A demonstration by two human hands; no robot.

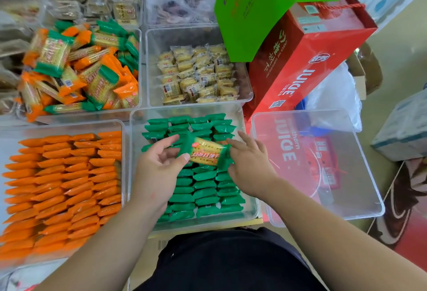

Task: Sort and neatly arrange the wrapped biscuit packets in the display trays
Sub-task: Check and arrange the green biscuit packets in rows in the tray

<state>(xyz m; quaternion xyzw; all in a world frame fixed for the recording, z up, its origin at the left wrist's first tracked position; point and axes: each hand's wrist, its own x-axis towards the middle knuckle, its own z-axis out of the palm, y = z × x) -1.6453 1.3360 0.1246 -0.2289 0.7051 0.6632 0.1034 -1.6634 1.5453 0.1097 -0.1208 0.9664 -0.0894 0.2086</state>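
Note:
A green-ended biscuit packet (206, 153) lies flat above the rows of green packets (205, 189) standing on edge in the middle clear tray (250, 207). My left hand (159, 168) pinches the packet's left end between thumb and fingers. My right hand (248, 163) touches its right end with straight, spread fingers. To the left, a clear tray (123, 129) holds neat rows of orange packets (62, 186). Behind it, a tray (139, 36) holds a loose heap of mixed orange and green packets (78, 71).
A tray of small pale biscuit packets (196, 73) sits behind the green tray. An empty clear tray (323, 166) lies to the right over a red juice box. A red juice carton (307, 55) and a green box (265, 6) stand at the back right.

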